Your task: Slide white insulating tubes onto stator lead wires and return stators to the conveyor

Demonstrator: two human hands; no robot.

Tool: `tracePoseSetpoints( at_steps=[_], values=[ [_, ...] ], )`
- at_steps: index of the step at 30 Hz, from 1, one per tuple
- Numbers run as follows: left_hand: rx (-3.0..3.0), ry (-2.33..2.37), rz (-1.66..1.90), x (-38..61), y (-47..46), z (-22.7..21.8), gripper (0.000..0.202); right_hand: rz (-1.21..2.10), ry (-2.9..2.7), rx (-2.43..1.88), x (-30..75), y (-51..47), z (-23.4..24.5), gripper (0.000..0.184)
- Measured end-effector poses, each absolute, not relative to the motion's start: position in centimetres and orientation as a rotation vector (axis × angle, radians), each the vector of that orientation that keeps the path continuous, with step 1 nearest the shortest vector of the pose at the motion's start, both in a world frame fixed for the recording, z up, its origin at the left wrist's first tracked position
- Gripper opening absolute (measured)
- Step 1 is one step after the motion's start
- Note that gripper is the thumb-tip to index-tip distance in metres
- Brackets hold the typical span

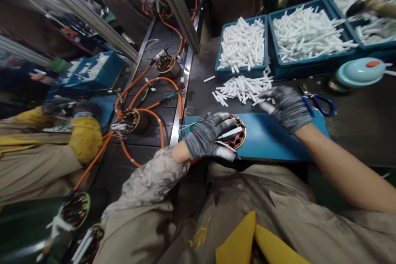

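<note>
My left hand (208, 136), in a grey glove with white fingertips, lies over a round stator (239, 138) with dark red windings. Its fingers are stretched across the near rim and its thumb is spread apart below. A white sleeve (232, 133) sticks out between thumb and fingers. The palm hides part of the stator. My right hand (286, 107), gloved alike, is at the right edge of a loose pile of short white tubes (243, 88). Its thumb and forefinger are apart at the tubes. Under both hands lies a blue mat (262, 140).
Blue bins (266, 43) full of white tubes stand behind the pile. Blue-handled scissors (323, 105) and a light-blue-topped container (360, 72) are at right. Left, stators with orange cables (161, 126) line a conveyor (154, 140). A co-worker's gloved hands (85, 111) work beyond it.
</note>
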State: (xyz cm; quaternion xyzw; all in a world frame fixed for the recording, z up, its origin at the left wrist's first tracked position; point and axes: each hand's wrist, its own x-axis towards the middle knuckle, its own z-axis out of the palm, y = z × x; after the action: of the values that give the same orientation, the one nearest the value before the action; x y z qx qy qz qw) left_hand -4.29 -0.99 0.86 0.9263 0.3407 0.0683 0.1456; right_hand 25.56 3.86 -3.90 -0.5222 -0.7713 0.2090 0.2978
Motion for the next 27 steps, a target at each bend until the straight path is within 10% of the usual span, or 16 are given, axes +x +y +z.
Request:
tracePoseSetpoints(
  at_steps=[2,12,27],
  values=[
    [2.707,0.921,0.169,-5.9,-2.1,0.7,0.109,0.197,-2.143,-1.615,26.6,5.2,-3.7,0.047],
    [2.871,1.518,0.624,-4.3,-5.8,-3.7,0.088,0.032,-2.181,-1.778,25.8,4.0,-3.9,0.037],
    [2.790,1.542,1.009,-3.6,-5.6,-5.1,0.057,1.649,-1.084,-1.326,22.4,-3.0,-5.1,0.047]
  ],
)
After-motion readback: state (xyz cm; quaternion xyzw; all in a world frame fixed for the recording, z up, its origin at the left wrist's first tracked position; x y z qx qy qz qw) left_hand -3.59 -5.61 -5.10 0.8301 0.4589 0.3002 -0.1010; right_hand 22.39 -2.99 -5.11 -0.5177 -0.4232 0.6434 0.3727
